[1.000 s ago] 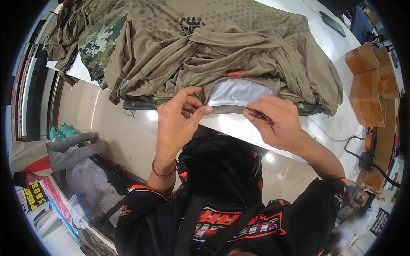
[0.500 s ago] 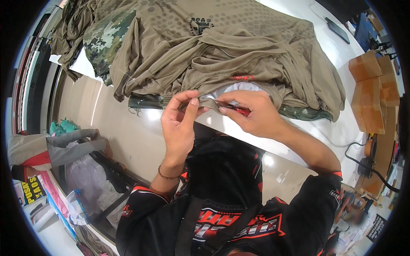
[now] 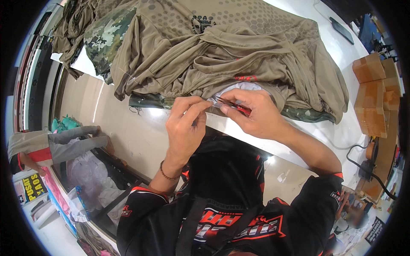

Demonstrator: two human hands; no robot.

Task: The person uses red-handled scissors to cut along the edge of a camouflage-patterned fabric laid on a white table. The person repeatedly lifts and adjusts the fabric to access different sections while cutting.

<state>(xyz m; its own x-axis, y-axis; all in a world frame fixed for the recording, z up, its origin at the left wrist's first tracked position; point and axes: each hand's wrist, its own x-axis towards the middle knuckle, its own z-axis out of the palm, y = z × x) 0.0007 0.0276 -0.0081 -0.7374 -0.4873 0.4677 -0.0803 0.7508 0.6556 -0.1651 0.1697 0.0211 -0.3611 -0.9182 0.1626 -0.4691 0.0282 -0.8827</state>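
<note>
Holding red-handled snips (image 3: pixel 244 111) in a closed right hand (image 3: pixel 258 109), at the edge of a brown garment (image 3: pixel 265 55) on a white bench (image 3: pixel 243 134); curling the left hand (image 3: pixel 187 119) nearby, impossible to tell whether pinching anything.

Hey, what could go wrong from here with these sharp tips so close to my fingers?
The small snips with red handles and dark pointed blades, held in your right hand, point toward the fingertips of your left hand, so a slip might nick them.

The blades are also beside the smooth white fabric panel of the crumpled olive-brown cloth garment; a stray snip could cut it.
</note>
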